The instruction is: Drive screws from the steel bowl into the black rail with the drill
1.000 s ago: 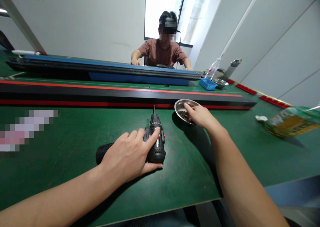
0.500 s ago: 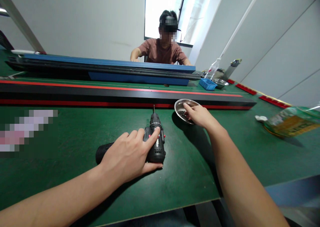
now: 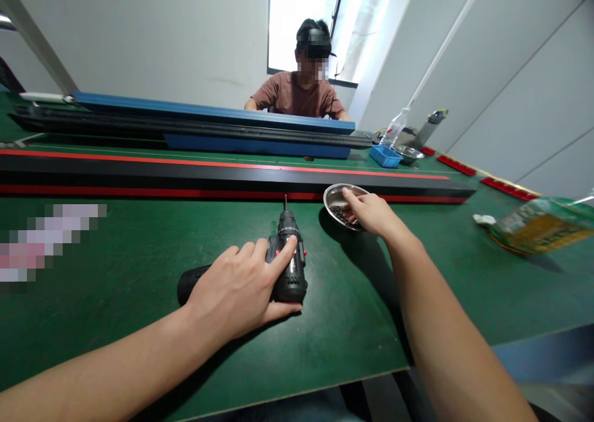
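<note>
A black cordless drill lies on its side on the green table, its bit toward the long black bar with red edges. My left hand is wrapped over the drill, thumb behind its rear end and index finger along its body. To the right, my right hand reaches into a round metal bowl of small dark screws. Its thumb and fingers are bent together among the screws; whether a screw is between them is hidden.
Behind the bar lie long black and blue profiles. A person sits across the table. A blue basket and second bowl stand back right; a green-yellow plastic container lies at right.
My right hand has shifted slightly right within the bowl. The top blue profile near the other person has slid to the right at its left end. My left hand and the drill look unmoved.
</note>
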Tool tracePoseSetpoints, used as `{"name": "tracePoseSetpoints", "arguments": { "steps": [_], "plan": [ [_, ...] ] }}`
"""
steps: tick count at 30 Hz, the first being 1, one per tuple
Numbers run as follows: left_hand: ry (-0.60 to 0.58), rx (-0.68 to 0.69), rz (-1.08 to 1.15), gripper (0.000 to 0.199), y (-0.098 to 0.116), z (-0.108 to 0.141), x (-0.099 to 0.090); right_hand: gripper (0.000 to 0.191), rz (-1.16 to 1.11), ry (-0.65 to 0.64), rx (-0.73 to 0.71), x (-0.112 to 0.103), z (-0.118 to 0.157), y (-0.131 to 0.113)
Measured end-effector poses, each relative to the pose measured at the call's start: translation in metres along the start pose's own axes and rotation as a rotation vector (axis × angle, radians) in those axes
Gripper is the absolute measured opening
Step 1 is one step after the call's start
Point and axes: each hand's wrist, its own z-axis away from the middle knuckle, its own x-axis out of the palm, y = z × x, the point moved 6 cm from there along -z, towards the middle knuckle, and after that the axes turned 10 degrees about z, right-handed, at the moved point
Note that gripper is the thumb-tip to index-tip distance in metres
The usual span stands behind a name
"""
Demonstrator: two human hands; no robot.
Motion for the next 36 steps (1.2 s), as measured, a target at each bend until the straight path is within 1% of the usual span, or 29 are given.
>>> {"name": "tracePoseSetpoints", "arguments": {
  "steps": [4, 8, 11, 14, 17, 20, 22, 24, 27, 31, 33, 36],
  "plan": [
    [0.002, -0.001, 0.000, 0.093, -0.0003, 0.0000, 0.0006, 0.064, 0.022, 0.060, 0.016, -0.0057, -0.0002, 0.0008],
    [0.002, -0.002, -0.002, 0.094, -0.0004, -0.0006, 0.0010, 0.065, 0.080, 0.007, -0.044, 0.0005, 0.0006, -0.0033],
    [-0.001, -0.001, -0.005, 0.094, -0.0005, -0.0008, 0.0014, 0.066, 0.044, -0.017, -0.052, 0.0032, 0.0006, -0.0043],
    [0.001, 0.000, -0.006, 0.094, -0.0006, -0.0005, 0.0018, 0.065, -0.027, 0.015, -0.026, -0.0003, 0.0006, -0.0032],
    [0.006, 0.001, -0.007, 0.094, -0.0008, -0.0004, 0.0018, 0.063, -0.007, 0.059, -0.026, -0.0033, 0.0009, -0.0034],
    [0.008, 0.002, -0.006, 0.094, -0.0007, -0.0011, 0.0019, 0.063, 0.048, 0.037, -0.055, 0.0004, 0.0003, -0.0055],
    [0.008, 0.003, -0.006, 0.094, -0.0007, -0.0015, 0.0018, 0.065, 0.045, 0.012, -0.062, 0.0033, -0.0006, -0.0057],
    [0.009, 0.000, -0.007, 0.094, -0.0009, -0.0015, 0.0016, 0.066, -0.014, 0.012, -0.054, 0.0031, -0.0016, -0.0046],
    [0.011, -0.001, -0.005, 0.094, -0.0010, -0.0007, 0.0012, 0.067, -0.102, 0.044, -0.028, -0.0011, -0.0017, -0.0018],
    [0.009, -0.001, -0.004, 0.094, -0.0009, 0.0000, 0.0013, 0.067, -0.036, 0.073, -0.005, -0.0036, 0.0009, -0.0006],
    [0.011, -0.002, -0.005, 0.094, -0.0007, -0.0003, 0.0012, 0.067, -0.007, 0.056, -0.023, -0.0017, 0.0017, -0.0024],
    [0.015, -0.004, -0.008, 0.094, -0.0007, -0.0010, 0.0008, 0.067, -0.043, 0.031, -0.029, -0.0002, 0.0010, -0.0028]
  ]
}}
